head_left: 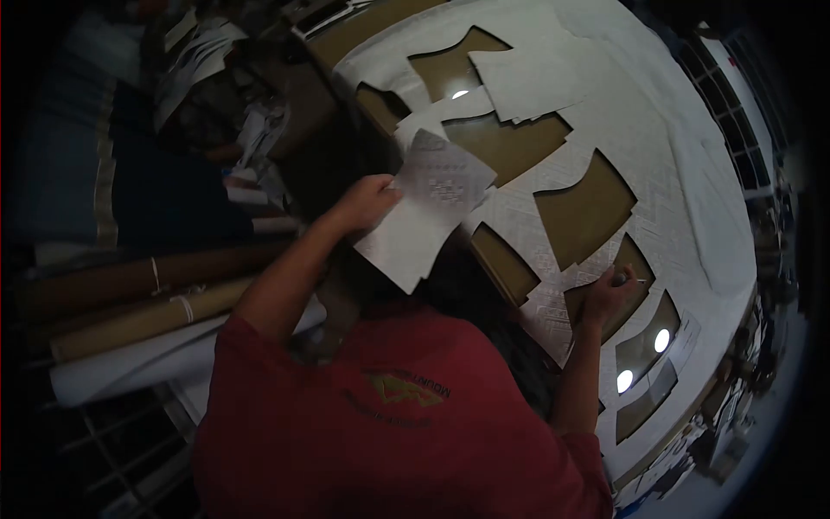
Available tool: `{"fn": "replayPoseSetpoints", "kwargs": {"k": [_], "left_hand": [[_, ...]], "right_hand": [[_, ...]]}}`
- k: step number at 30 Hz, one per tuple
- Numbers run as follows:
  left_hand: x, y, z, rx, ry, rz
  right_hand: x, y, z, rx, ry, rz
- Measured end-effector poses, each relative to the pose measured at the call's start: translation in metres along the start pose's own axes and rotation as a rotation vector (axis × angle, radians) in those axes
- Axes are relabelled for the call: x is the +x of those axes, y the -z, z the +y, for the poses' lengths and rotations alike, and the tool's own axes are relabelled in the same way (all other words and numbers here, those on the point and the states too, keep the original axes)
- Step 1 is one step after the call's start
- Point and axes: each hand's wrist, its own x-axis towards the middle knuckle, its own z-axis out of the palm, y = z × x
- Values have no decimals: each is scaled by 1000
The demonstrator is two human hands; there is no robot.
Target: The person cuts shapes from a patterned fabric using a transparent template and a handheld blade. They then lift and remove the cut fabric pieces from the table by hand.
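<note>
My left hand (372,203) is closed on the edge of a cut piece of pale patterned fabric (432,203), lifted over the near side of the table. The piece has curved sides and a small notch at its lower end. On the right, my right hand (605,298) is closed around a small dark-handled tool (620,278) with a thin metal tip; its exact kind is not clear. That hand rests over a cut-out in a large white patterned fabric sheet (657,199). Through several such openings the brown tabletop (588,212) shows.
Another loose pale piece (527,82) lies on the sheet's far part. Folded white material (718,216) runs along the right edge. To the left are tied rolls (173,316), a white roll (147,359) and dark blue cloth (173,173). Papers and clutter line the lower right.
</note>
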Motion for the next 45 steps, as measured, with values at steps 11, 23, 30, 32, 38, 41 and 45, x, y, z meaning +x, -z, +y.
{"fn": "replayPoseSetpoints", "kwargs": {"k": [11,23,30,32,38,41,45], "left_hand": [[-176,51,-344,403,655,563],[71,167,-405,273,671,556],[307,179,-364,395,249,251],[353,158,-342,202,78,318],[467,104,-278,482,-348,389],[452,88,-270,394,-175,325],[449,94,-293,297,49,225]], "right_hand": [[3,-54,-108,57,262,-382],[8,-271,-301,-43,146,-470],[-5,-276,-309,-69,191,-411],[-8,-280,-311,-16,172,-383],[-13,-279,-320,-35,190,-401],[-13,-280,-323,-61,189,-396],[-15,-277,-326,-89,177,-405]]}}
